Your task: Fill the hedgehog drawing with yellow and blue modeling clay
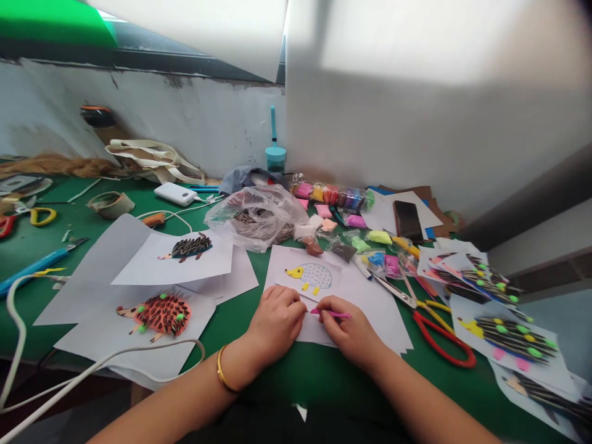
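In my right hand (345, 324) is a slim pink plastic clay tool (341, 315), gripped near its flat end over white paper. My left hand (277, 317) rests on the paper's near left part, its fingers curled together; whatever they pinch is too small to make out. The two hands almost meet at the fingertips. Just beyond them lies a hedgehog picture (316, 277) with a yellow face, yellow feet and a blue-outlined body filled with small blue marks. More white sheets (379, 314) sit under it.
Left, finished-looking hedgehog pictures (161, 314) lie on paper near a white cable (115, 354). Behind are a plastic bag of seeds (259, 216) and several clay packets (356, 221). Right are red-handled scissors (444, 342), more hedgehog sheets (513, 339) and a phone (407, 220).
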### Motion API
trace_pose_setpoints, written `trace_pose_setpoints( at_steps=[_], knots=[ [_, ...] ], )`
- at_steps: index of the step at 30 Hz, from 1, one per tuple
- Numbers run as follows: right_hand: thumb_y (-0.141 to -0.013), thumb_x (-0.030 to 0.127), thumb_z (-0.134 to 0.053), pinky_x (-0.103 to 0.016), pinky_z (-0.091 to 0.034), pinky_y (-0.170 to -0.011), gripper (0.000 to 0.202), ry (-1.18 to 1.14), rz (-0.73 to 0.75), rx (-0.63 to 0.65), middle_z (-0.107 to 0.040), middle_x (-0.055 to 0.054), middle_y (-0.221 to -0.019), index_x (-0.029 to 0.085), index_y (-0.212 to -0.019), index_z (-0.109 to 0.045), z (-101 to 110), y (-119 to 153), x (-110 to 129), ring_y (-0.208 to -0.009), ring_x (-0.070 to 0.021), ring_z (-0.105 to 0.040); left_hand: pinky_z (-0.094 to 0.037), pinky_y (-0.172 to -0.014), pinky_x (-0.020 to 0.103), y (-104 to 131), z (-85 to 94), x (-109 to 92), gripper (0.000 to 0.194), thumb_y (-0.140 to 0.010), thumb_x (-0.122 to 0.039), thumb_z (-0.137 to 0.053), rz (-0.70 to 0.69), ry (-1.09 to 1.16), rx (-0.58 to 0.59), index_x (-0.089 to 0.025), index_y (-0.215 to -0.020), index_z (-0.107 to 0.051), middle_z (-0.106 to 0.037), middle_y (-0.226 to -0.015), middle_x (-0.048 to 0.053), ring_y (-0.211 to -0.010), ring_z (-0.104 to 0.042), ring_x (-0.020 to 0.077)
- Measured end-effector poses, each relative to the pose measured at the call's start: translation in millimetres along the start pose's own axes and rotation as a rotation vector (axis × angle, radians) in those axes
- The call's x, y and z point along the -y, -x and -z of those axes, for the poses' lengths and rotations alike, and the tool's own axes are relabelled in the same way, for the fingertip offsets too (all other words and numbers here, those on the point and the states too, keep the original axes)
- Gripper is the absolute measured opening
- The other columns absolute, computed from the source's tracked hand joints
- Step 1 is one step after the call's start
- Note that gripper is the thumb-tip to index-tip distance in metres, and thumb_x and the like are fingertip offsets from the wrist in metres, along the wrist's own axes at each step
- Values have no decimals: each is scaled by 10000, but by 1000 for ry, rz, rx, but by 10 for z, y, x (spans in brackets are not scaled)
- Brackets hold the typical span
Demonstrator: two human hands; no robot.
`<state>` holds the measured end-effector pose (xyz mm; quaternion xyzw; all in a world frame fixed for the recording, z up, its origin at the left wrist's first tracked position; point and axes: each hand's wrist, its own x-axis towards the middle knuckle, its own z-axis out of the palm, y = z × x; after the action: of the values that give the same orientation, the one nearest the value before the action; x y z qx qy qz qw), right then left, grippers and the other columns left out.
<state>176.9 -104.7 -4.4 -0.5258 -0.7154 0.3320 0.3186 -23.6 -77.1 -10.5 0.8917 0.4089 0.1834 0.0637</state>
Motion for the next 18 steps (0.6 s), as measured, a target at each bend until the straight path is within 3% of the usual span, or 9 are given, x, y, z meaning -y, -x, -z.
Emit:
trace_pose_setpoints(
  at_steps=[11,18],
  knots=[
    [-919,221,-512,-324,-514,-825,171,-17,52,-100,-709,-37,-982,238,-1022,-647,-13,23,-71,-905,-192,-661,-421,-900,421,-85,-88,-37,110,-904,-212,-533,95,-34,-15,-194,-833,-615,-600,-899,42,-925,-536,219],
    [-888,172,-535,-311,-507,-771,120,0,121,-94,-672,-33,-897,225,-930,-635,-12,43,-71,-844,-180,-624,-429,-890,417,-68,-64,-41,147,-931,-235,-505,115,-24,-4,-191,-850,-620,-601,-918,48,-933,-534,221]
  ],
)
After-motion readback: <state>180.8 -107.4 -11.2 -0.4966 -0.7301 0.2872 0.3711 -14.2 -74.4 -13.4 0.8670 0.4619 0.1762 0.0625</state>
